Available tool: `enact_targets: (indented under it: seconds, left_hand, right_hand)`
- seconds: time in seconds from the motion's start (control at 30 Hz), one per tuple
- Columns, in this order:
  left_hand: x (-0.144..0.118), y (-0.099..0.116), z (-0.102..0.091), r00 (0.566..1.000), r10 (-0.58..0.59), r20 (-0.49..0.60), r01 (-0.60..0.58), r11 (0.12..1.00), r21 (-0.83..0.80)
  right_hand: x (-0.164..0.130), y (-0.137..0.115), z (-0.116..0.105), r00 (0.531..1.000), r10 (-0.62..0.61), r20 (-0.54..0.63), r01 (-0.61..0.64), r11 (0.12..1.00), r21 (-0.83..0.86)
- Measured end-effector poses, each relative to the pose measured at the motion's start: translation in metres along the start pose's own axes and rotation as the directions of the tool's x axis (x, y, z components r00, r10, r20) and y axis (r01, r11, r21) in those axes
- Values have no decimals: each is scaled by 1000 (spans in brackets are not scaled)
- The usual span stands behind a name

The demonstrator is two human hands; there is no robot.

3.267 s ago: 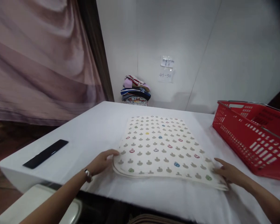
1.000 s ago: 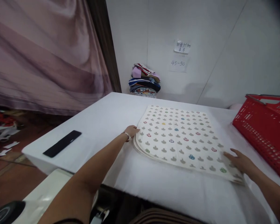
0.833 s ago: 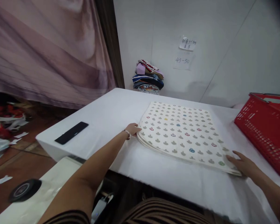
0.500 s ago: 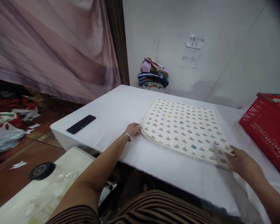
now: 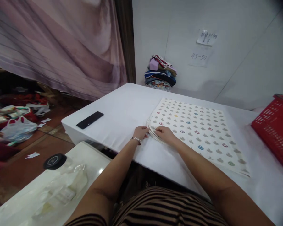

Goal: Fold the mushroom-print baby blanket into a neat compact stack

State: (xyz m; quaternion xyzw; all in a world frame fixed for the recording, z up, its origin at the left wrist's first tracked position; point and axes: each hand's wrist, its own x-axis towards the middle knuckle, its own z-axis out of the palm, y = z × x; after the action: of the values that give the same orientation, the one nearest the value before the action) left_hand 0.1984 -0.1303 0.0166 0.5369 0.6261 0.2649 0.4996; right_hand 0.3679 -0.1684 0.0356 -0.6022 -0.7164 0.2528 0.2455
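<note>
A folded white cloth (image 5: 191, 127) with grey, red, blue and yellow motifs lies flat in layers on the white table (image 5: 122, 110). At its rounded near-left corner, my left hand (image 5: 141, 132) pinches the layered edge between thumb and fingers; a bracelet circles that wrist. Close beside it, my right hand (image 5: 165, 135) has its fingers closed on the cloth's near edge, just right of the same corner. The cloth's near-right corner lies free on the table. My right forearm crosses over part of the near edge and hides it.
A dark phone-like slab (image 5: 90, 120) lies at the table's left. The red basket (image 5: 275, 131) stands at the right edge. Folded fabrics (image 5: 159, 73) are piled by the wall. A lower white surface (image 5: 82, 157) at the left holds a black round object (image 5: 55, 161) and clear plastic (image 5: 66, 188).
My right hand has moved left from the cloth's near-right corner to the near-left corner, beside my left hand. My left hand stays at its corner. The view has shifted slightly.
</note>
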Motion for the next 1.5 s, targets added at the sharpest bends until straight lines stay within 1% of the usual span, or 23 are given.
enact_targets:
  seconds: [0.1,0.23,0.4,0.53,0.73,0.93,1.07,1.2,1.3,1.37,1.5]
  left_hand:
    - [-1,-3,1,999,30,-14,-30,999,12]
    - [-1,-6,1,998,68,-5,-68,997,32]
    - [2,-10,1,996,80,27,-81,996,25]
    - [3,-11,1,996,78,31,-78,997,2]
    - [2,-9,1,997,74,31,-74,997,6]
    - [0,-8,1,997,74,20,-73,997,-23]
    - [-2,-7,1,996,84,5,-84,996,-5]
    - [-1,-8,1,996,90,7,-90,996,-9]
    - [1,-10,1,996,94,14,-93,995,-26]
    - [2,-11,2,997,81,18,-81,996,-24]
    - [2,-8,1,999,46,17,-46,999,-7]
  right_hand:
    - [13,-3,11,1000,-16,16,17,997,-70]
    - [15,-2,16,996,-82,33,84,994,-73]
    - [13,-4,19,996,-89,-10,87,993,-82]
    - [6,-13,24,991,-126,-37,116,972,-206]
    - [1,-22,28,991,-129,-25,113,935,-336]
    - [0,-23,32,990,-141,-14,124,911,-394]
    - [3,-23,32,989,-148,2,138,922,-363]
    - [7,-19,29,995,-96,-32,85,965,-247]
    - [10,-16,28,996,-46,-79,38,993,-109]
    - [10,-14,28,992,-17,-123,12,999,-45]
    - [8,-14,27,982,-34,-188,26,999,-48]
